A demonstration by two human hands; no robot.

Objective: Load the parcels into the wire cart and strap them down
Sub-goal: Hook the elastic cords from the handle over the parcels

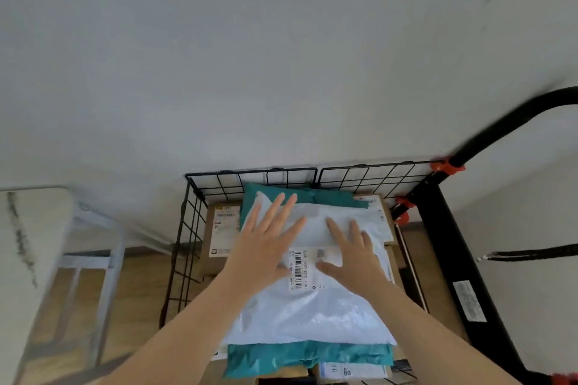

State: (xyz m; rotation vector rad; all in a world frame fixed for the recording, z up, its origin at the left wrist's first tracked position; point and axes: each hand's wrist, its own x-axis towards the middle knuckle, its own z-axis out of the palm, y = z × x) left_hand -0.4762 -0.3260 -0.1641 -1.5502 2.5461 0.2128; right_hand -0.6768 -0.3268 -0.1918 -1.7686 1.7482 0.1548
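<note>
In the lower centre, the left hand (266, 247) and right hand (353, 256) press flat, fingers spread, on the white mailer (309, 316) topping the wire cart (187, 247), likely settling the stack for strapping.

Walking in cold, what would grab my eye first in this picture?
The left hand and the right hand press flat, fingers straight, on a white mailer bag at the centre. It tops a pile of teal bags and cardboard boxes inside a black wire cart. At the right, red clips mark where the thick black handle meets the cart.
</note>
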